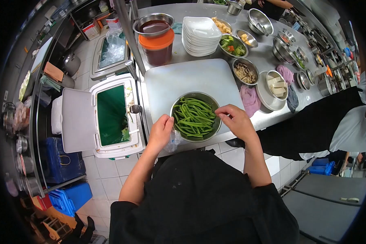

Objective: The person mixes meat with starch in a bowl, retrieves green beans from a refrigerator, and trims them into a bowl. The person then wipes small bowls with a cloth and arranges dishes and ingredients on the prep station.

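A round metal bowl (196, 139) full of long green beans (194, 117) sits at the front edge of a white cutting board (183, 77). My left hand (162, 131) is closed at the bowl's left rim, its fingertips partly hidden. Just below that hand, a crumpled clear plastic bag (174, 140) shows against the bowl. On the opposite side, my right hand (235, 120) pinches the right rim between thumb and fingers.
Left of the counter stands an open bin (110, 114) with a green inside. Behind the board are an orange-lidded tub (156, 46) and stacked white dishes (199, 36). Bowls of broccoli (233, 46), mushrooms (245, 72) and tofu (277, 86) line the right. A person in an apron (313, 118) stands close by.
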A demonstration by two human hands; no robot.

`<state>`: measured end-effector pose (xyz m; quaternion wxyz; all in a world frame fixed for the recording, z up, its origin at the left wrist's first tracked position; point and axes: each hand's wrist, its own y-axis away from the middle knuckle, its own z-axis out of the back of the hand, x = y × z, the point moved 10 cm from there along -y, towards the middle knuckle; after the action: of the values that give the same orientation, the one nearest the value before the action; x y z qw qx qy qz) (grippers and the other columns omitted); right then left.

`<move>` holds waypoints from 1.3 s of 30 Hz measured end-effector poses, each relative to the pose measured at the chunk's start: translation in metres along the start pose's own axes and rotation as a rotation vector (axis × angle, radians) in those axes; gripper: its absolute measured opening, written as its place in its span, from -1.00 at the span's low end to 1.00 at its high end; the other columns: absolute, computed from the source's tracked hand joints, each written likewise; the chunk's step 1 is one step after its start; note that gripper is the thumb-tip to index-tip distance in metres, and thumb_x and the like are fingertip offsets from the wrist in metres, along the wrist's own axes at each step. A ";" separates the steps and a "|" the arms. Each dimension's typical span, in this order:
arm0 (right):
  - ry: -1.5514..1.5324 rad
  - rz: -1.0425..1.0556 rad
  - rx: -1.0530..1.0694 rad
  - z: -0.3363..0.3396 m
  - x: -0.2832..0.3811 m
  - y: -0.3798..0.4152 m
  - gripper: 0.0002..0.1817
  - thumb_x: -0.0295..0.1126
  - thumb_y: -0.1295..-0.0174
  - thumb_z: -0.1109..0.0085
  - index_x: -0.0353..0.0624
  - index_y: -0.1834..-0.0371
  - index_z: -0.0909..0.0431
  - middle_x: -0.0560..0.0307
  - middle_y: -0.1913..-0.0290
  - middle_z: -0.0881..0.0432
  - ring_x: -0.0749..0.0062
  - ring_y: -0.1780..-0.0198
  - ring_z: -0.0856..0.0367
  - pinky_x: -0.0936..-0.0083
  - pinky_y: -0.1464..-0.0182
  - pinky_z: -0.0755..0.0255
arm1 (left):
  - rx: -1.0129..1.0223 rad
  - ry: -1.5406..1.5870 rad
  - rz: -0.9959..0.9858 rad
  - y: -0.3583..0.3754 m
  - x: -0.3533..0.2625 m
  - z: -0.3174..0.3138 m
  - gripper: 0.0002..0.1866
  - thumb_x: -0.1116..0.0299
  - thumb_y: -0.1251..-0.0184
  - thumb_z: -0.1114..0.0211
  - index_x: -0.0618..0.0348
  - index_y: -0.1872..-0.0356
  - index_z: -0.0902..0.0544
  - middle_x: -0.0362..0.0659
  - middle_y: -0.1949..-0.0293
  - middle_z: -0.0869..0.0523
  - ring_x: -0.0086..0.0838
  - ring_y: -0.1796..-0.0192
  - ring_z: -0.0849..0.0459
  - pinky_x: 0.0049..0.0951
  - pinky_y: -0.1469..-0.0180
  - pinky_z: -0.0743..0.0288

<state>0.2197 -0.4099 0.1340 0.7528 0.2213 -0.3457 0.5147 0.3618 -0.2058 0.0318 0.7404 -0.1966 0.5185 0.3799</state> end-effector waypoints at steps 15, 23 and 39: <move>-0.119 -0.179 -0.204 0.010 -0.054 0.011 -0.78 -0.40 -0.28 -0.20 -0.22 0.06 -0.65 0.07 0.23 -0.73 0.39 0.22 -0.66 0.47 0.15 -0.49 | 0.024 -0.002 0.006 -0.004 0.002 -0.002 -0.65 0.18 -0.53 -0.09 0.29 0.36 -0.49 -0.06 0.57 -0.51 -0.37 0.48 -0.46 -0.31 0.34 -0.39; -0.226 -0.312 -0.151 -0.019 -0.070 0.013 -0.64 -0.36 -0.28 -0.23 -0.15 -0.13 -0.51 0.07 0.36 -0.65 0.43 0.37 -0.62 0.47 0.27 -0.52 | 0.032 0.007 0.010 -0.005 0.006 -0.002 -0.65 0.17 -0.52 -0.11 0.29 0.35 -0.50 -0.07 0.57 -0.52 -0.40 0.48 -0.46 -0.31 0.34 -0.39; -0.933 -0.429 -0.361 -0.087 -0.143 0.019 -0.79 -0.26 -0.45 -0.09 -0.18 0.24 -0.47 0.31 0.40 -0.47 0.66 0.41 -0.41 0.64 0.35 -0.36 | -0.547 0.594 -0.080 0.022 0.022 0.240 -0.63 0.64 -0.17 -0.08 0.24 -0.04 -0.50 -0.18 0.06 -0.61 -0.52 0.06 -0.58 -0.51 -0.12 -0.47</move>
<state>0.1939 -0.4317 -0.0306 0.6336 0.3589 -0.6730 0.1293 0.4969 -0.0195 0.1059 0.4931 -0.5076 0.5815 0.4013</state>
